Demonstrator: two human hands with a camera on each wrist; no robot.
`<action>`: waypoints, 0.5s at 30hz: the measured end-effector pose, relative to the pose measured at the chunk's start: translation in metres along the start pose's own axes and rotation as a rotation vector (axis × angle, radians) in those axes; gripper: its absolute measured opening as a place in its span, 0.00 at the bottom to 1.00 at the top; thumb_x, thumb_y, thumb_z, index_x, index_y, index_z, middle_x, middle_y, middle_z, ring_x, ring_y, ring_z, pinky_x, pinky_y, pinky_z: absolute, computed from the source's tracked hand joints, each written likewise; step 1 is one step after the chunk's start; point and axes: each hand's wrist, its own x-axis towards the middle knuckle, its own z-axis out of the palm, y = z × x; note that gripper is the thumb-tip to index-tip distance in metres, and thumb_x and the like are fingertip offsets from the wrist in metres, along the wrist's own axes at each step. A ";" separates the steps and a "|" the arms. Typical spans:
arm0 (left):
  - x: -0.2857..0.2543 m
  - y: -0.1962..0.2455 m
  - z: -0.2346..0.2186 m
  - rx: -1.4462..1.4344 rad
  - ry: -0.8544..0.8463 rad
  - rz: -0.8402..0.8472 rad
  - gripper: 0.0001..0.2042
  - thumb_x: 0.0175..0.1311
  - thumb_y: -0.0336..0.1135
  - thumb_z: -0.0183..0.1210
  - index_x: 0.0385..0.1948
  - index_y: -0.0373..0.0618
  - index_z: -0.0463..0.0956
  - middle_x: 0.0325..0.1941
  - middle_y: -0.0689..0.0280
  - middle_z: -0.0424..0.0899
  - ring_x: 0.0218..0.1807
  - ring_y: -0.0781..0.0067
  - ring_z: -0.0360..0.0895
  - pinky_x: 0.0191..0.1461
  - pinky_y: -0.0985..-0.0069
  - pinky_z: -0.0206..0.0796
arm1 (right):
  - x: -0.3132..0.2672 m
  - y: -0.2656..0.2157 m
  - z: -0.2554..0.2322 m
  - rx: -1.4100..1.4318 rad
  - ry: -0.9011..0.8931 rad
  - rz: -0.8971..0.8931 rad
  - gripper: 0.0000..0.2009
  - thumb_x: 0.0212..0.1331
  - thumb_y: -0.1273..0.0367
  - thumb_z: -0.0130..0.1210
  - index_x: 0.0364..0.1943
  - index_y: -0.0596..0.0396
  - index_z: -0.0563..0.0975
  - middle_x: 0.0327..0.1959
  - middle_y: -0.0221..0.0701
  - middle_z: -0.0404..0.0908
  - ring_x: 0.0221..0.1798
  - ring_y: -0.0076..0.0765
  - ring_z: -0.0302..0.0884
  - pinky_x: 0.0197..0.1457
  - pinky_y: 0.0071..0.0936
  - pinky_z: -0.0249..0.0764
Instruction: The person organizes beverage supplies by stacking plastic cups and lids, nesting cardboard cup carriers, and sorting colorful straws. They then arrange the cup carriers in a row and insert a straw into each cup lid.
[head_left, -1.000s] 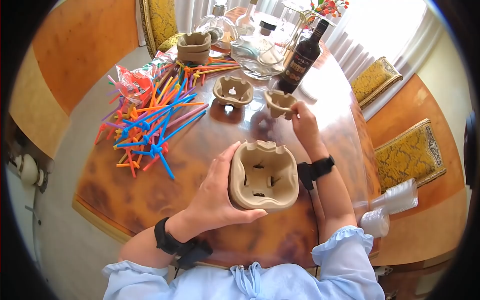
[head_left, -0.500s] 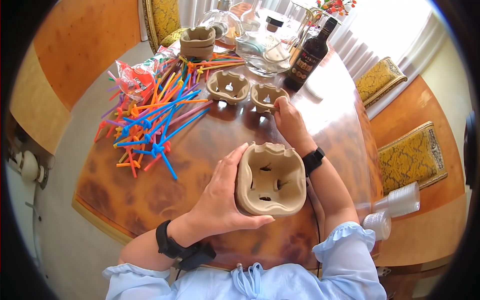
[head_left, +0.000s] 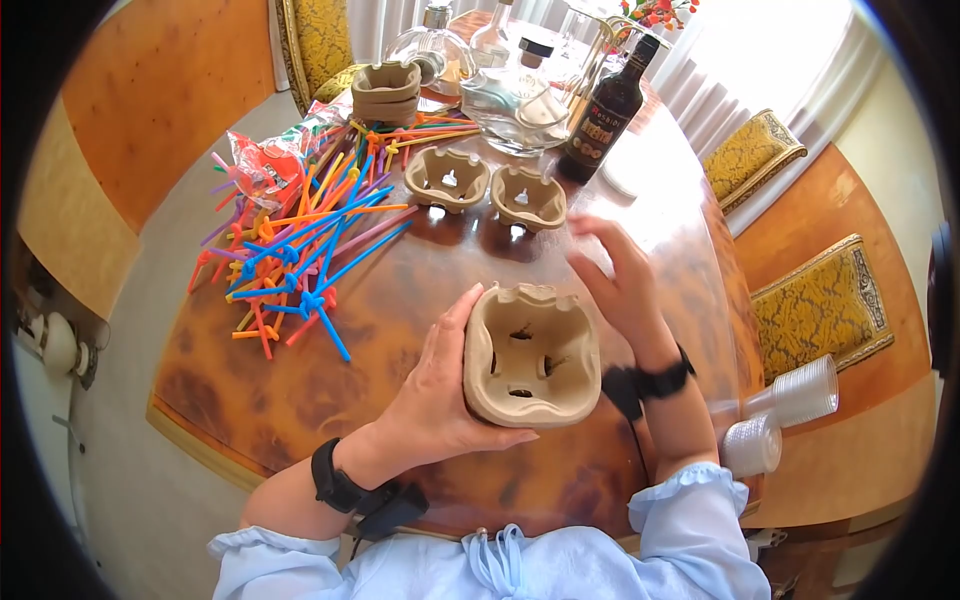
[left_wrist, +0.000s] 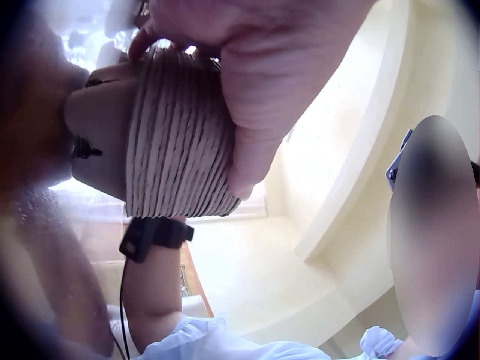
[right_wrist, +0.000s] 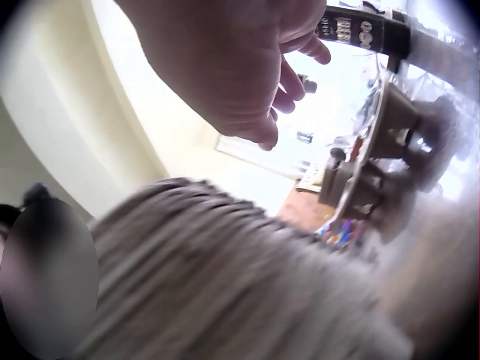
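In the head view my left hand (head_left: 425,390) grips a thick stack of brown pulp cup holders (head_left: 583,375) from its left side, tilted so the inside of the top one shows. The left wrist view shows the many nested rims of that stack (left_wrist: 180,139), with the thumb along them. Two single cup holders stand side by side on the glossy table, a left one (head_left: 425,186) and a right one (head_left: 547,203). Just right of the latter, my right hand (head_left: 625,285) has its fingers extended and holds nothing. The right wrist view also shows this hand (right_wrist: 240,67) empty.
Colourful knotted straws (head_left: 320,250) and a red and clear plastic bag (head_left: 268,165) lie at the left. Behind them sits another small stack of cup holders (head_left: 387,105). A dark bottle (head_left: 605,120) and glass decanters (head_left: 510,120) stand at the back, stacked clear cups (head_left: 800,395) at the right edge.
My right hand has moved the right cup holder leftward, beside the other one, then let go and drawn back toward me. The left hand still holds the stack in nearly the same place.
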 end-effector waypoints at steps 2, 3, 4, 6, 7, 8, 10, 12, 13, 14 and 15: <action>0.000 -0.001 0.003 -0.006 0.036 -0.017 0.58 0.33 0.43 0.76 0.66 0.36 0.42 0.63 0.52 0.60 0.64 0.53 0.59 0.66 0.63 0.53 | -0.021 -0.048 -0.023 0.118 -0.200 -0.157 0.14 0.50 0.65 0.63 0.38 0.56 0.74 0.44 0.36 0.78 0.57 0.42 0.71 0.64 0.40 0.60; -0.001 -0.001 0.005 -0.009 0.047 -0.026 0.57 0.33 0.43 0.76 0.66 0.36 0.43 0.62 0.52 0.60 0.64 0.54 0.59 0.66 0.63 0.54 | -0.029 -0.069 -0.029 0.024 -0.317 -0.232 0.14 0.51 0.63 0.62 0.37 0.56 0.75 0.42 0.34 0.78 0.56 0.39 0.71 0.64 0.44 0.58; -0.001 -0.001 0.007 -0.012 0.054 -0.014 0.57 0.33 0.43 0.76 0.65 0.37 0.43 0.62 0.53 0.60 0.64 0.55 0.60 0.66 0.64 0.55 | -0.037 -0.083 -0.030 -0.070 -0.431 -0.306 0.15 0.51 0.61 0.62 0.37 0.55 0.75 0.41 0.32 0.78 0.55 0.37 0.72 0.65 0.49 0.57; -0.001 0.001 0.010 -0.010 0.067 0.012 0.56 0.33 0.42 0.76 0.65 0.37 0.45 0.62 0.54 0.61 0.64 0.57 0.60 0.65 0.64 0.56 | -0.054 -0.096 -0.025 -0.210 -0.497 -0.275 0.18 0.50 0.60 0.62 0.41 0.55 0.77 0.40 0.34 0.79 0.52 0.37 0.73 0.65 0.52 0.55; -0.002 0.001 0.011 -0.025 0.067 0.008 0.55 0.33 0.41 0.76 0.65 0.38 0.45 0.62 0.54 0.61 0.64 0.57 0.61 0.65 0.65 0.56 | -0.059 -0.098 -0.023 -0.280 -0.528 -0.262 0.19 0.49 0.60 0.62 0.43 0.56 0.77 0.40 0.36 0.79 0.51 0.38 0.73 0.65 0.53 0.54; -0.002 0.002 0.011 -0.038 0.069 0.005 0.54 0.34 0.41 0.76 0.64 0.38 0.46 0.62 0.54 0.61 0.64 0.58 0.61 0.65 0.65 0.57 | -0.061 -0.098 -0.024 -0.248 -0.536 -0.244 0.19 0.49 0.60 0.62 0.42 0.56 0.77 0.39 0.36 0.79 0.51 0.38 0.73 0.65 0.53 0.54; 0.000 0.003 0.010 -0.040 0.069 0.000 0.53 0.34 0.40 0.75 0.64 0.38 0.46 0.61 0.54 0.62 0.64 0.59 0.61 0.65 0.66 0.57 | -0.059 -0.095 -0.026 -0.188 -0.551 -0.215 0.18 0.49 0.61 0.63 0.42 0.56 0.78 0.38 0.36 0.78 0.49 0.40 0.73 0.65 0.53 0.54; -0.001 0.005 0.010 -0.022 0.069 -0.005 0.53 0.34 0.39 0.75 0.64 0.39 0.47 0.61 0.54 0.62 0.63 0.59 0.62 0.64 0.66 0.58 | -0.058 -0.096 -0.028 -0.162 -0.513 -0.227 0.17 0.49 0.63 0.62 0.41 0.56 0.78 0.37 0.36 0.78 0.47 0.41 0.74 0.61 0.49 0.60; 0.000 0.004 0.011 -0.045 0.068 -0.001 0.53 0.34 0.38 0.75 0.64 0.39 0.46 0.61 0.55 0.62 0.63 0.60 0.62 0.65 0.66 0.58 | -0.057 -0.097 -0.030 -0.150 -0.498 -0.231 0.16 0.50 0.63 0.62 0.41 0.56 0.78 0.37 0.36 0.78 0.46 0.41 0.75 0.59 0.46 0.64; 0.000 0.004 0.011 -0.069 0.067 0.000 0.53 0.34 0.38 0.75 0.64 0.40 0.46 0.61 0.55 0.62 0.64 0.60 0.62 0.65 0.66 0.57 | -0.057 -0.099 -0.034 -0.116 -0.457 -0.202 0.14 0.50 0.66 0.62 0.39 0.56 0.77 0.35 0.35 0.78 0.45 0.41 0.75 0.56 0.43 0.66; 0.001 0.003 0.012 -0.094 0.065 0.001 0.54 0.34 0.37 0.75 0.64 0.40 0.45 0.61 0.55 0.62 0.64 0.61 0.62 0.65 0.67 0.57 | -0.056 -0.102 -0.038 -0.082 -0.417 -0.172 0.11 0.49 0.70 0.61 0.38 0.56 0.77 0.34 0.35 0.78 0.43 0.41 0.76 0.53 0.40 0.69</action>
